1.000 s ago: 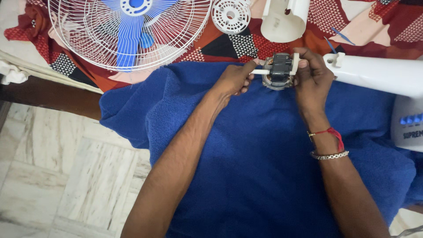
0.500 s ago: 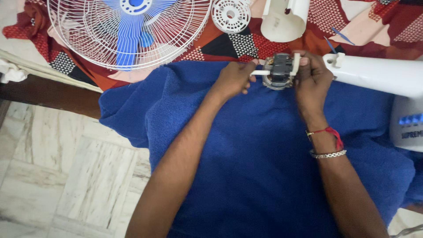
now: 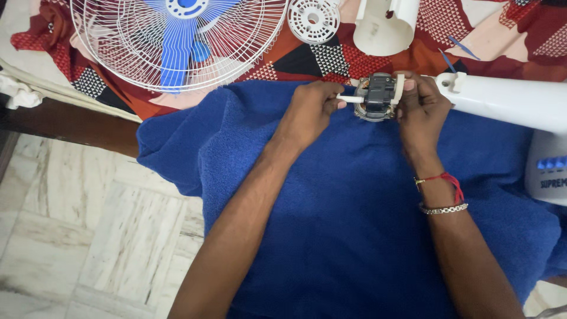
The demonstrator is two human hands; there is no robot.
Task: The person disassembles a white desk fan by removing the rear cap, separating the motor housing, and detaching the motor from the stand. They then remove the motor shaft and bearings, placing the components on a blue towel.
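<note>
Gripping the fan motor point(image 3: 378, 96) between both hands, we held it just above the far edge of the blue towel point(image 3: 354, 224). Left hand point(image 3: 310, 112) pinched its white shaft point(image 3: 350, 99); right hand point(image 3: 422, 109) clasped the opposite side. Since a second earlier, the motor had barely shifted; the grip remained unchanged.

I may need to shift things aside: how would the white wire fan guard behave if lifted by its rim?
The fan guard is thin open wire, so probably light for its span. Gripped at one edge it may flex. Round, yet lying flat on the patterned cloth, it seems unlikely to roll.
</note>
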